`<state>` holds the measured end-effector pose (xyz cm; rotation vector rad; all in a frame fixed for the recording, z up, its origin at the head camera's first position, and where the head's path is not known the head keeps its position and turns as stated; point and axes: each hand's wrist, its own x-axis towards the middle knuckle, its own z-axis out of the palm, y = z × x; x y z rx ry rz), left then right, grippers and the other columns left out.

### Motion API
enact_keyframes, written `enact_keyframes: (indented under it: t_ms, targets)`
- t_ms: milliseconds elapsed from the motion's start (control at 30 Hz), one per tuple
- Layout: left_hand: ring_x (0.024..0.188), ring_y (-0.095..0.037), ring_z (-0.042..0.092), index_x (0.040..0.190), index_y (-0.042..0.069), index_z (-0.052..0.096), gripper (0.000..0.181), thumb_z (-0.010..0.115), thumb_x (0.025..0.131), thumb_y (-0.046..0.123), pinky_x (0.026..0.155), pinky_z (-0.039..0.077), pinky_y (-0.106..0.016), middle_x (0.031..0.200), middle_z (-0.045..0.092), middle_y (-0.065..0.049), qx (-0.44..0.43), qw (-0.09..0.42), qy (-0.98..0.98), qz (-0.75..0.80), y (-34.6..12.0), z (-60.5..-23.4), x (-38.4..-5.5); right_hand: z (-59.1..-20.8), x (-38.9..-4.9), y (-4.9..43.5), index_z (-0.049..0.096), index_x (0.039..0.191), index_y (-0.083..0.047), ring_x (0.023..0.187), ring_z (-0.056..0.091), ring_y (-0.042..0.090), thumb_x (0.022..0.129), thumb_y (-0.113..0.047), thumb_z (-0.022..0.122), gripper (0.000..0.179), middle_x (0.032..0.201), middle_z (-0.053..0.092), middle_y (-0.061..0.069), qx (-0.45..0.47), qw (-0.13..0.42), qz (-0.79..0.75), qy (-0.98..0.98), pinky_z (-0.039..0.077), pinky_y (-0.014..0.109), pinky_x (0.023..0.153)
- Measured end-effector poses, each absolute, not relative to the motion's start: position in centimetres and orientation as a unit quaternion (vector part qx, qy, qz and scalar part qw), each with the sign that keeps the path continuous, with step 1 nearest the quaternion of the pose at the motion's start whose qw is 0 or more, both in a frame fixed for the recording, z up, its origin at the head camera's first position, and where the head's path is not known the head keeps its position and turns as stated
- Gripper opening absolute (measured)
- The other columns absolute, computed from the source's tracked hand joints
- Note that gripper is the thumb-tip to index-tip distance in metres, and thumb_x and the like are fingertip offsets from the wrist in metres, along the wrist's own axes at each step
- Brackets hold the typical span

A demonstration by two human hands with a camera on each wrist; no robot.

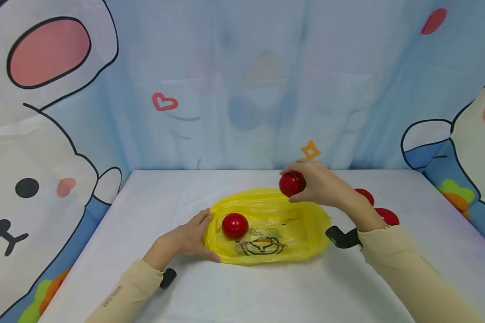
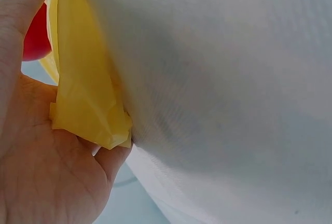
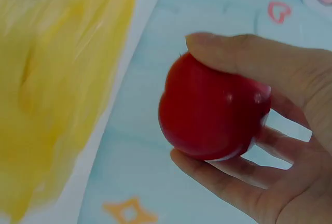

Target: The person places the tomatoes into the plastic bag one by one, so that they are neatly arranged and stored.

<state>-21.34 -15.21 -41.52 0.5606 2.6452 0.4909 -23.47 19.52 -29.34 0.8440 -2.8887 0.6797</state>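
A yellow plastic bag [image 1: 303, 233] with a printed dark drawing lies spread on the table. One glossy red apple [image 1: 235, 226] sits within its outline, toward the left end. My left hand [image 1: 191, 237] rests against that left end, fingers and thumb spread along the edge. In the left wrist view, yellow plastic [image 2: 85, 79] crosses the palm, and a bit of red shows behind it. Over the bag's far right part, my right hand [image 1: 317, 184] grips another red apple [image 3: 212, 110] between thumb and fingers, lifted off the table.
Two more red apples, the farther one [image 1: 365, 196] and the nearer one [image 1: 387, 216], are on the table right of the bag, partly hidden by my right forearm. The white-covered table [image 1: 178, 296] ends at a blue cartoon curtain [image 1: 226, 143]. Dark camera mounts [image 1: 342, 237] sit at both wrists.
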Motion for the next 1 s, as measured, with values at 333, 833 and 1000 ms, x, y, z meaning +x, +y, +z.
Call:
enact_keyframes:
  t_ms: [333, 833, 1000]
  targets:
    - [0.157, -0.035, 0.025, 0.167, 0.005, 0.019, 0.124, 0.086, 0.079, 0.061, 0.121, 0.035, -0.056, 0.175, 0.011, -0.014, 0.2, 0.192, 0.945, 0.173, -15.1, -41.9, -21.3, -32.7, -26.1, 13.8, 0.07, 0.121, 0.0, 0.107, 0.063, 0.032, 0.079, -0.009, 0.092, 0.048, 0.117, 0.066, 0.015, 0.33, -0.077, 0.213, -0.916, 0.062, 0.04, 0.087]
    - [0.157, -0.034, 0.026, 0.167, 0.005, 0.019, 0.124, 0.085, 0.079, 0.062, 0.121, 0.036, -0.054, 0.174, 0.012, -0.014, 0.202, 0.18, 0.948, 0.165, -15.5, -41.9, -21.6, -36.9, -28.7, 11.3, 0.069, 0.119, 0.0, 0.105, 0.062, 0.032, 0.076, -0.01, 0.095, 0.051, 0.111, 0.064, 0.015, 0.309, -0.106, 0.184, -0.927, 0.061, 0.042, 0.09]
    - [0.157, -0.034, 0.024, 0.167, 0.005, 0.018, 0.124, 0.085, 0.079, 0.061, 0.121, 0.035, -0.054, 0.175, 0.011, -0.014, 0.203, 0.184, 0.948, 0.164, -15.6, -41.8, -21.7, -37.7, -28.9, 10.7, 0.068, 0.121, 0.0, 0.108, 0.061, 0.035, 0.077, -0.007, 0.094, 0.051, 0.113, 0.062, 0.016, 0.305, -0.107, 0.179, -0.929, 0.06, 0.044, 0.092]
